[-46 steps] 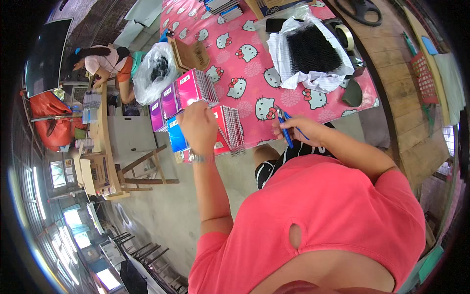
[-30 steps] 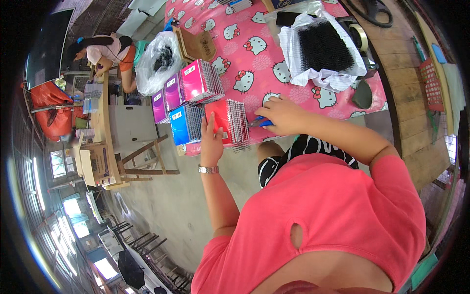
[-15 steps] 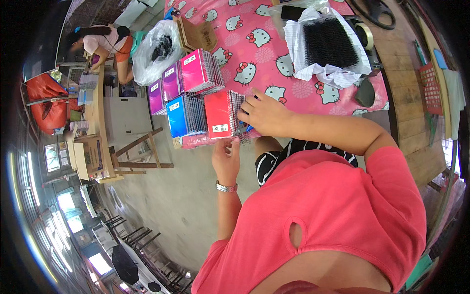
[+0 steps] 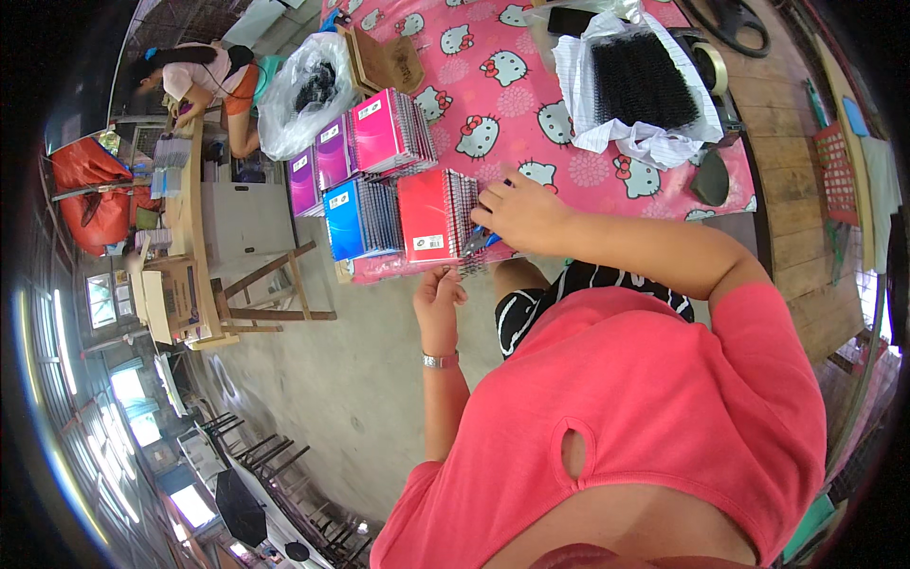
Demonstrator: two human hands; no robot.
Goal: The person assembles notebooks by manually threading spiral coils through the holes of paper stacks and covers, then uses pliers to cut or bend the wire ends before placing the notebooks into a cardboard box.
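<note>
A stack of red spiral notebooks (image 4: 427, 213) lies near the table's front edge, coils facing right. My right hand (image 4: 523, 216) is closed round blue-handled pliers (image 4: 477, 240), whose metal jaws rest by the lower end of the coils. Just below the stack's near edge is my left hand (image 4: 438, 302), fingers curled and pinched together. Whatever is in that pinch, if anything, is too small to make out. Blue notebooks (image 4: 355, 220) stand left of the red ones, with magenta (image 4: 381, 133) and purple notebooks (image 4: 334, 152) behind.
Black plastic coils (image 4: 643, 83) lie on crumpled white paper at the back right, beside a tape roll (image 4: 711, 68). A clear plastic bag (image 4: 301, 104) and a wooden box (image 4: 384, 62) sit at the back left. Another person (image 4: 194, 81) works at a bench farther left.
My right hand has shifted slightly right with the pliers, and more of their jaws shows. The left hand has dropped a little from the notebook edge, its fingers curling more.
</note>
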